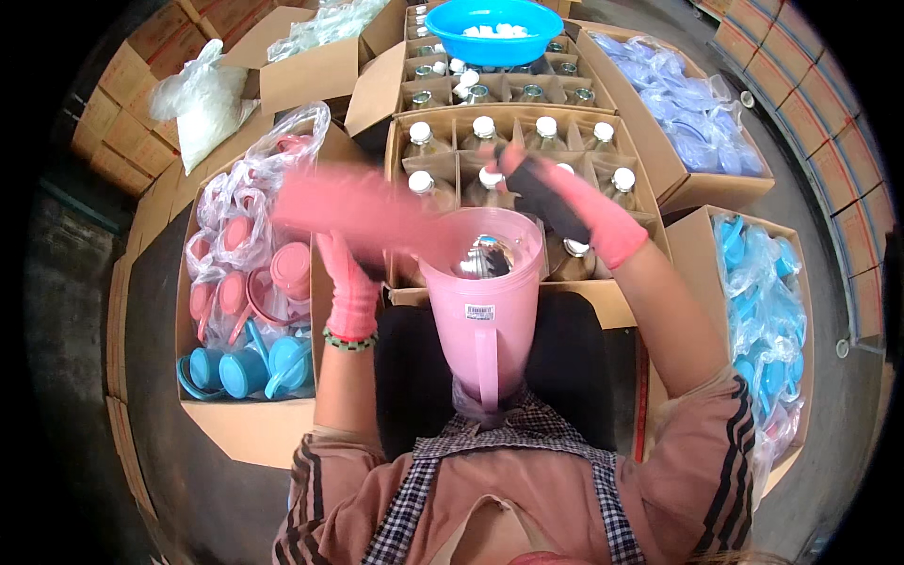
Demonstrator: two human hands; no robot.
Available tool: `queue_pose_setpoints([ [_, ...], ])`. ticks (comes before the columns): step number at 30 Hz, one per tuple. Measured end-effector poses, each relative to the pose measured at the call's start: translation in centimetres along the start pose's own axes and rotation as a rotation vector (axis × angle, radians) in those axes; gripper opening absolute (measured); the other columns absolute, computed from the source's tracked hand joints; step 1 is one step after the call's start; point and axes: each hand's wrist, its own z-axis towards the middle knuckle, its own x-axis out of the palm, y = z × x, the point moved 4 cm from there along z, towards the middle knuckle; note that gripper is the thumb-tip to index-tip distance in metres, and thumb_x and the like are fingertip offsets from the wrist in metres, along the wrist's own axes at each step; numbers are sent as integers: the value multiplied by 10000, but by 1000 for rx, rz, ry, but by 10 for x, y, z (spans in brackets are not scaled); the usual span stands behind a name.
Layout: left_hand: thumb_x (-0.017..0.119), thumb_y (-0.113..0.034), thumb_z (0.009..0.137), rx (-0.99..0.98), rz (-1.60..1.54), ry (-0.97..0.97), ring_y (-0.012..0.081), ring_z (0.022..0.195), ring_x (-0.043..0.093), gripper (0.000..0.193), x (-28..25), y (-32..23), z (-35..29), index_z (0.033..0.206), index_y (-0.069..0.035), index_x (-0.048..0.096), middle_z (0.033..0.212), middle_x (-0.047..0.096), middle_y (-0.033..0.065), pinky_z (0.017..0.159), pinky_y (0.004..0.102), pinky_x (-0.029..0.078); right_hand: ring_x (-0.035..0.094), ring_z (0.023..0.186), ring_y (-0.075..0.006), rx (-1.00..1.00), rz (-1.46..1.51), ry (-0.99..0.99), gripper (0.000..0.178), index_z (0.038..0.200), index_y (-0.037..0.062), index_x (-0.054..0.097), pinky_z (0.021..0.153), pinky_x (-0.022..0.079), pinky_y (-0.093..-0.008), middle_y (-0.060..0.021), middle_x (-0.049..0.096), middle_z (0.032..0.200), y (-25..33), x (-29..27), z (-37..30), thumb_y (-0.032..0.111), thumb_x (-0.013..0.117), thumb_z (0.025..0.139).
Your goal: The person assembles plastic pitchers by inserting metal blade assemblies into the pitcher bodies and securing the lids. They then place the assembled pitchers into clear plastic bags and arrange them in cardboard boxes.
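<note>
A pink jug (pixel 480 325) with a handle stands upright against my apron. Its top is uncovered, and a shiny silvery rounded piece (pixel 487 256) shows inside. In its pink glove, my left hand (pixel 350 278) holds a wide pink piece (pixel 353 209), smeared by motion, whose narrow end passes over the jug's rim. That piece hides most of the left fingers. My right hand (pixel 551 193), in a pink and black fingerless glove, reaches over a carton (pixel 626 127) of capped bottles. Blurred right fingertips are by a white cap (pixel 491 176); I cannot tell if they grip it.
At left, a carton (pixel 250 414) holds pink and blue plastic pieces. Two right-hand cartons hold bagged lilac pieces (pixel 683 113) and bagged blue pieces (pixel 767 311). Farther back, a blue basin (pixel 494 47) of white caps sits on another bottle carton. A white bag (pixel 207 108) stands far left.
</note>
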Motion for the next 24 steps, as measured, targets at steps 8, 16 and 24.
queue_pose_setpoints([
  [8, 669, -440, 647, -251, 523, 334, 215, 1190, 280, 942, 10, 14, 27, 1301, 1, 153, 1308, 262, 127, 980, 332, 229, 512, 873, -135, -351, 256, -179, 617, 1029, -24, 494, 779, 400, -252, -74, 545, 961, -43, -50, 57, 540, 455, 782],
  [16, 425, -543, 787, -415, 754, 114, 185, 1123, 356, 747, 4, 42, -26, 1267, -2, 242, 1215, 366, 116, 955, 308, 270, 477, 991, -178, -186, 280, -217, 529, 1129, -46, 419, 879, 371, -298, -136, 490, 1091, -101, -41, 9, 401, 401, 847],
  [24, 388, -232, 874, -272, 963, 238, 234, 1094, 404, 453, 10, 31, -27, 1226, 34, 286, 1187, 414, 159, 934, 319, 293, 477, 995, -183, -260, 355, -119, 408, 1129, -42, 420, 879, 373, -299, -122, 484, 1103, -104, -42, 11, 246, 412, 840],
])
